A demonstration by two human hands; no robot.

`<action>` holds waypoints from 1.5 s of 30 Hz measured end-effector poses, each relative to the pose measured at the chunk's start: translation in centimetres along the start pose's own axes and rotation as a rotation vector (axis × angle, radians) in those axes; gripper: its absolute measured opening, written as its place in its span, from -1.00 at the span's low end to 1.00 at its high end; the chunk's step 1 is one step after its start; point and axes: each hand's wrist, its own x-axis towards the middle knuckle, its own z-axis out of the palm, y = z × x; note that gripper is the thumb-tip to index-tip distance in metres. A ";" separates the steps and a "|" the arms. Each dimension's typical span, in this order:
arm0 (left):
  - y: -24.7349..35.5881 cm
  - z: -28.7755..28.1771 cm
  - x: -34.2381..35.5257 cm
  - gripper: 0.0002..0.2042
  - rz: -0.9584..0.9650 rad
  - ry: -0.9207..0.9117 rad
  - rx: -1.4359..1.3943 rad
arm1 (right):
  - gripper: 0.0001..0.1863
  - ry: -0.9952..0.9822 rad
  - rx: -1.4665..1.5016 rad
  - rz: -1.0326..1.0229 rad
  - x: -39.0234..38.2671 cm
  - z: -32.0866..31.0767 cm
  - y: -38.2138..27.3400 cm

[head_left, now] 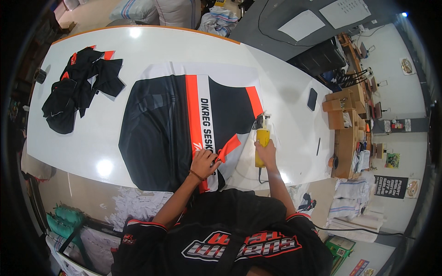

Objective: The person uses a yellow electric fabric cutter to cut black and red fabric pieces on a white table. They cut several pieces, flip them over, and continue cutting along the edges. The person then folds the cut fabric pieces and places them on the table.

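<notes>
A large black printed fabric panel (154, 124) with an orange and a white stripe lies on the white table. My left hand (205, 164) rests palm down on its striped lower part, fingers laid out. Beside that hand's fingertips, an orange and grey flap (230, 146) of fabric is folded up. My right hand (266, 152) is wrapped round the yellow body of a handheld electric fabric cutter (263, 136). The cutter's metal head is at the panel's right edge, by an orange strip. A cord hangs from its near end.
Cut black and orange fabric pieces (85, 87) lie at the table's left, near a dark round container (40, 75). A phone (312, 99) and a pen (318, 146) lie on the right. Cardboard boxes (343, 110) stand beyond the table's right edge; white scraps (136, 204) lie below.
</notes>
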 end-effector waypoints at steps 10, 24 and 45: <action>-0.2 0.1 -0.2 -0.74 0.009 0.012 -0.003 | -0.39 0.032 0.062 0.026 1.6 0.1 -0.5; -0.1 0.4 -0.4 -0.75 0.018 0.046 0.004 | -0.50 0.175 0.266 0.096 4.8 1.9 1.6; -1.4 -8.0 -3.0 0.07 -0.362 -0.161 0.346 | -0.56 -0.006 0.513 0.032 1.5 -5.1 11.8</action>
